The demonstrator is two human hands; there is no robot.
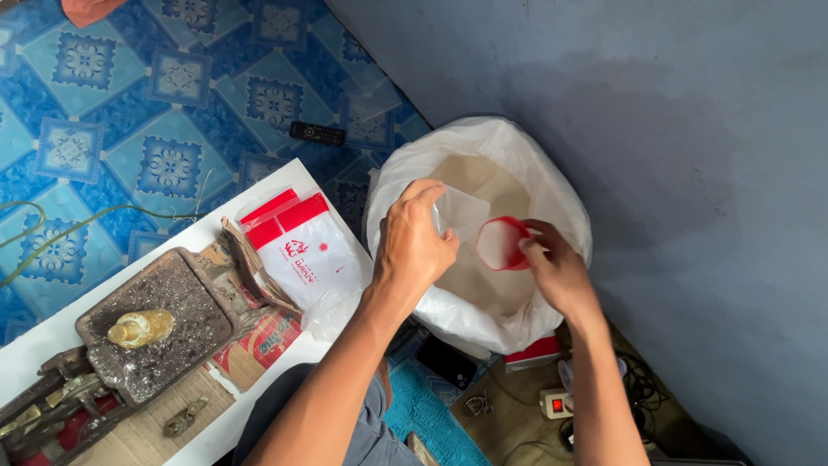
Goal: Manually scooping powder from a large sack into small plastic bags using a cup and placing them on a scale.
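We are filling: our left hand point(412, 246) pinches a clear bag point(461, 211) open over the white sack point(552, 185) of pale grain while our right hand point(552, 267) grips a red scoop point(503, 243) beside its mouth, so the pour probably needs a careful tilt.

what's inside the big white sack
The white sack holds a pale, fine grain or powder. The left hand holds a small clear bag over it and the right hand a red scoop; these cover part of the filling.
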